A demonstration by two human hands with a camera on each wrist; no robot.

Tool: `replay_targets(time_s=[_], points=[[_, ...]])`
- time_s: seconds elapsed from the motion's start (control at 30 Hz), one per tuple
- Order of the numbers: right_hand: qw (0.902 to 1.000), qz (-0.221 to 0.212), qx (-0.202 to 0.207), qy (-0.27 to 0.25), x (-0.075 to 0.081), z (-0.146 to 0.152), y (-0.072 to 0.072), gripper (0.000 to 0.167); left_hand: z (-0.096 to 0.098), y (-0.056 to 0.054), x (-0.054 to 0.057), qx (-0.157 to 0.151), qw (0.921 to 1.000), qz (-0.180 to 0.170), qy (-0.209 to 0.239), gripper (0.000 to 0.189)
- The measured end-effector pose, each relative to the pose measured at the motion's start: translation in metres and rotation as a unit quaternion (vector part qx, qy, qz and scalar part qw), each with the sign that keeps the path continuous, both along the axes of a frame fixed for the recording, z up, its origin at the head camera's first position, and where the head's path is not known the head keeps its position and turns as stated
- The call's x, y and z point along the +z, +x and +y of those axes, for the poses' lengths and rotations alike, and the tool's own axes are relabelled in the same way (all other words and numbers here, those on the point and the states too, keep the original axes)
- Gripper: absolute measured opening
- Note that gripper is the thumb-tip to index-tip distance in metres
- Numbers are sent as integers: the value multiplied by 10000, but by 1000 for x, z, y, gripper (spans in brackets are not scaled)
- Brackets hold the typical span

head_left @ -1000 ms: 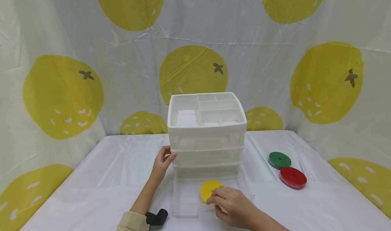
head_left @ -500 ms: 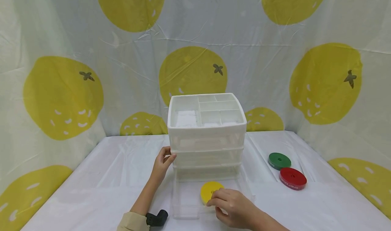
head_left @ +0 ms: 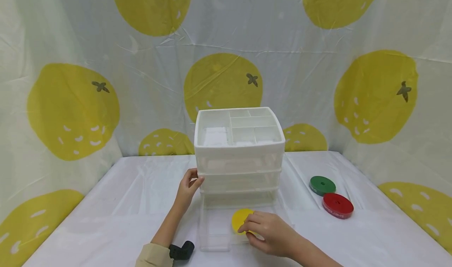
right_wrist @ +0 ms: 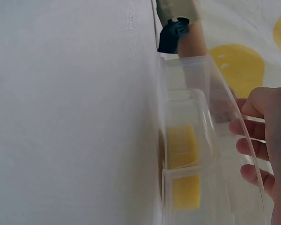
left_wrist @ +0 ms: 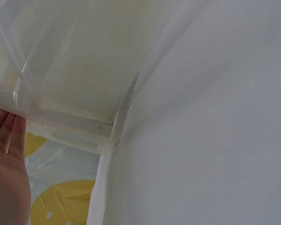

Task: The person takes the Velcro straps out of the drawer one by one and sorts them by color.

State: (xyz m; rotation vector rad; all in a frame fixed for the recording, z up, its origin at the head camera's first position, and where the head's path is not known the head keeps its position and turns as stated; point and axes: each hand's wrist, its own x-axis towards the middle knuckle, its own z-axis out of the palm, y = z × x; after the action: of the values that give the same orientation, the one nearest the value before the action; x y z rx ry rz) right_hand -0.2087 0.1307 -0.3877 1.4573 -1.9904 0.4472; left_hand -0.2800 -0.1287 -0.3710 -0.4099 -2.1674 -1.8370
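A white drawer unit stands mid-table, its clear bottom drawer pulled out. In that drawer a yellow disc-shaped roll lies flat; in the right wrist view the yellow roll shows through the clear wall. My right hand hovers with loosely bent fingers over the roll and the drawer's front rim, holding nothing that I can see. Against the unit's left side rests my left hand, thumb near the front edge; the left wrist view has its fingers fairly straight against the plastic.
A green roll and a red roll lie side by side at the right on the white-covered table. A black device sits at my left wrist. A curtain with yellow fruit prints hangs behind.
My right hand has shifted slightly and now covers the yellow roll's centre hole. The left hand, the drawer and the roll stay where they were.
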Motion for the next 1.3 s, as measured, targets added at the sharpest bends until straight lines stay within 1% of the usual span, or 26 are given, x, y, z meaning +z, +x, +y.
replay_targets(time_s=[0.1,0.2,0.33,0.53,0.6,0.67,0.73,0.8,0.87,1.0,1.1,1.17,1.3], points=[[9999,-5,-114,-47,0,1,-3,15,0,0,0,-13,10000,10,9,29],[9996,-27,-270,-46,1,3,-6,13,0,1,0,-21,10000,16,10,29],[9986,-163,-497,12,3,5,-9,21,0,0,0,-9,10000,10,-12,29],[9980,-147,-616,87,4,6,-17,28,0,-1,0,-51,10000,52,1,29],[9963,-277,-780,214,5,6,-19,30,0,-1,-1,-89,9999,47,42,29],[9930,-593,-942,395,6,6,-20,32,0,-1,-1,-120,9999,38,87,29],[9865,-1022,-1142,583,7,7,-21,33,-1,-1,-1,-142,9998,39,128,29],[9764,-1541,-1313,751,8,8,-22,34,-1,-1,-1,-135,9998,36,130,29],[9640,-2024,-1472,895,9,9,-23,36,-1,0,-1,-124,9998,42,115,29],[9378,-2803,-1678,1172,12,9,-24,39,-1,1,0,-103,9999,55,84,29],[9221,-3210,-1680,1361,13,10,-26,40,-1,1,0,-108,9999,78,107,29],[9157,-3389,-1594,1459,13,10,-27,39,-1,1,-2,-144,9996,213,133,29],[9058,-3611,-1465,1664,12,10,-31,32,-2,-9,-12,-219,9988,313,320,29]])
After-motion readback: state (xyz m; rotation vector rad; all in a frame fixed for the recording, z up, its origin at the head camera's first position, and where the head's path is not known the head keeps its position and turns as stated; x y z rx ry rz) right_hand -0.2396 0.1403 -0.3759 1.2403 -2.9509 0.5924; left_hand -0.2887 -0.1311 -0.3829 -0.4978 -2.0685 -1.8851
